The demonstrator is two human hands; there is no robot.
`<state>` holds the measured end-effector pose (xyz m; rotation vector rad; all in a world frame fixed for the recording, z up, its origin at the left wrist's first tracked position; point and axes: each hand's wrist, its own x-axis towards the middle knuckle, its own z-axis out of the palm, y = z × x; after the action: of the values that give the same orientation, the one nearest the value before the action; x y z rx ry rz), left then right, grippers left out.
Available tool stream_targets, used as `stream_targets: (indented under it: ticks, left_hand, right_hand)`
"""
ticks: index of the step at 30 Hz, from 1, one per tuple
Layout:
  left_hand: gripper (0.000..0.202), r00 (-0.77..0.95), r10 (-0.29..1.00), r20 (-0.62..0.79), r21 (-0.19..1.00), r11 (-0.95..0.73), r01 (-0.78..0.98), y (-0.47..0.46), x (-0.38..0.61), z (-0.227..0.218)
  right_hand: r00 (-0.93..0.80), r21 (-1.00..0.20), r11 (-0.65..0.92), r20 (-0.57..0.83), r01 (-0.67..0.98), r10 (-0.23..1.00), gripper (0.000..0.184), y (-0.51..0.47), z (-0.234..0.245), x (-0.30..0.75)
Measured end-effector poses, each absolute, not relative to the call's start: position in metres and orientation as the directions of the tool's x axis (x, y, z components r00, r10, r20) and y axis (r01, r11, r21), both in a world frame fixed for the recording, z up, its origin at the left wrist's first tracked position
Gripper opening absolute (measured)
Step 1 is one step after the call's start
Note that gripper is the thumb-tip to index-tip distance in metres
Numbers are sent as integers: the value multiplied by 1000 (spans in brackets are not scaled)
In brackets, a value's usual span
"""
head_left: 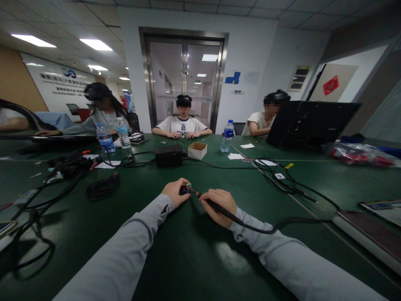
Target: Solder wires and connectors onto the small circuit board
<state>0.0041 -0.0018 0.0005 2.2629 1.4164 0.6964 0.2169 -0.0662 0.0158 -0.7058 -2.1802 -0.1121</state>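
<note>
My left hand [174, 191] rests on the green table [194, 259], fingers closed round a small electronic part [187, 187] with green and red bits. My right hand [219, 205] is closed round a black pen-shaped corded tool [205, 200]. The tool's tip points left and touches or nearly touches the small part. Its black cable [282, 225] trails over my right sleeve and off to the right. Both forearms wear grey sleeves.
A black box [169, 155] and a small cardboard box [197, 150] sit beyond my hands. Water bottles [104, 138] [227, 136], coiled cables [102, 188] and an open laptop [308, 123] stand around. Three other people sit at the far side. A flat device [369, 234] lies right.
</note>
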Motion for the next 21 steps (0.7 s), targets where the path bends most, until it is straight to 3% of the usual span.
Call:
stream_targets:
  ticks: [21]
  left_hand:
    - [35,376,902,211,551,-428,717,-3,3,2]
  right_hand:
    - [-446,-173,824,771,539,454,13,-67,18,218]
